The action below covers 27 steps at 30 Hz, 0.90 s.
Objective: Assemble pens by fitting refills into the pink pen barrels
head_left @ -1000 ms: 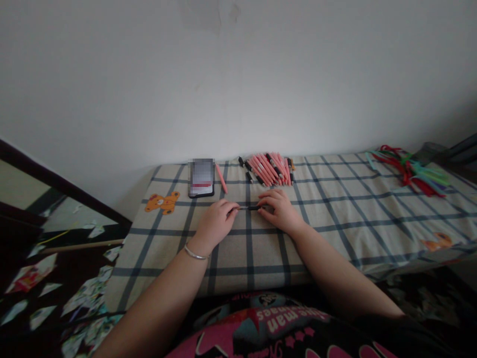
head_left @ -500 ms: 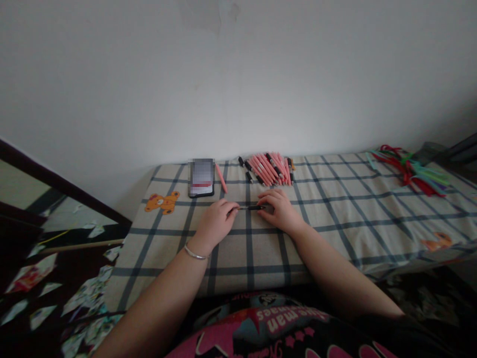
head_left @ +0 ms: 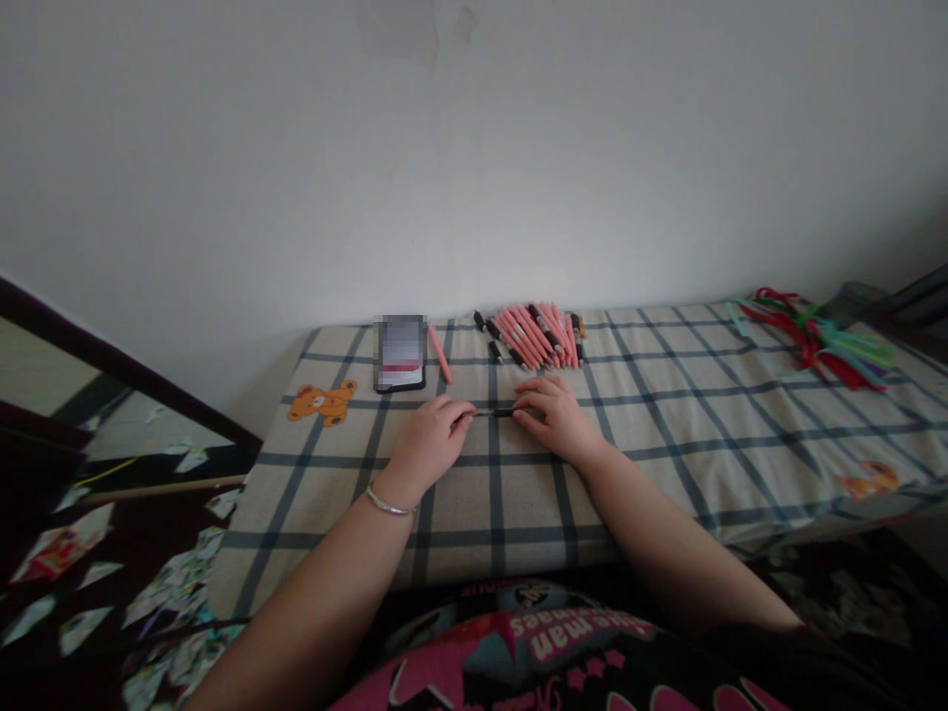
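My left hand (head_left: 430,441) and my right hand (head_left: 554,418) rest on a checked cloth (head_left: 667,434) and both pinch one thin black pen part (head_left: 495,412) that lies level between them. The left fingers grip its thin left end, the right fingers its thicker black right end. A silver bangle (head_left: 386,505) circles my left wrist. Just beyond the hands lies a pile of several pink and black pens (head_left: 534,336).
A phone (head_left: 401,354) lies at the back left with a single pink pen (head_left: 440,355) beside it. A bundle of red and green strips (head_left: 819,341) sits at the far right. An orange bear print (head_left: 323,402) marks the cloth. Paper scraps litter the floor (head_left: 89,592) on the left.
Almost nothing differs. The visible stretch of the black part between my hands is slightly shorter, as my right fingers have closed in a little towards the left hand.
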Each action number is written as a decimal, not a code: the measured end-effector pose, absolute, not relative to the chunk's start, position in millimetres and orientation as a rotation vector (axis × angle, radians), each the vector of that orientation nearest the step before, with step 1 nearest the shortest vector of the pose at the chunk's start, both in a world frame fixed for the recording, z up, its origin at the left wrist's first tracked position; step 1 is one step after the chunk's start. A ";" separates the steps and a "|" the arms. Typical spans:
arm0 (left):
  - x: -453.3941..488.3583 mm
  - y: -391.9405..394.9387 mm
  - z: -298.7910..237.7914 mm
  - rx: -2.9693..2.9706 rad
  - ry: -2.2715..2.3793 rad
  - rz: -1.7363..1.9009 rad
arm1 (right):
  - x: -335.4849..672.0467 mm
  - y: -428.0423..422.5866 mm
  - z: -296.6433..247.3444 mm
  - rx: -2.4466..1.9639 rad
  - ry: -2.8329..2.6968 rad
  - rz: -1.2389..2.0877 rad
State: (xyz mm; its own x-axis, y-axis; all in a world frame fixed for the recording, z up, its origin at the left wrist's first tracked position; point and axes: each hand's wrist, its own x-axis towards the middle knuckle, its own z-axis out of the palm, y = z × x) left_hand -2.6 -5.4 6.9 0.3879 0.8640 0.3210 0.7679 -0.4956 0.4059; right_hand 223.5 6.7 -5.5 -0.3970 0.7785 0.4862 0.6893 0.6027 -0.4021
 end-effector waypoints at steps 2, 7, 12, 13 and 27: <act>-2.6 -5.3 7.1 2.453 1.462 0.737 | 223.8 6.8 -5.8 -1.149 -2.184 0.184; -2.3 -5.0 7.6 2.449 1.463 0.718 | 223.4 6.1 -5.2 -1.142 -2.172 0.190; -2.3 -5.9 8.4 2.445 1.460 0.722 | 223.3 6.3 -4.6 -1.125 -2.164 0.202; -2.3 -6.0 8.7 2.444 1.459 0.726 | 223.5 6.6 -4.8 -1.122 -2.165 0.204; -2.4 -5.8 8.2 2.445 1.458 0.728 | 222.9 5.3 -4.4 -1.133 -2.162 0.164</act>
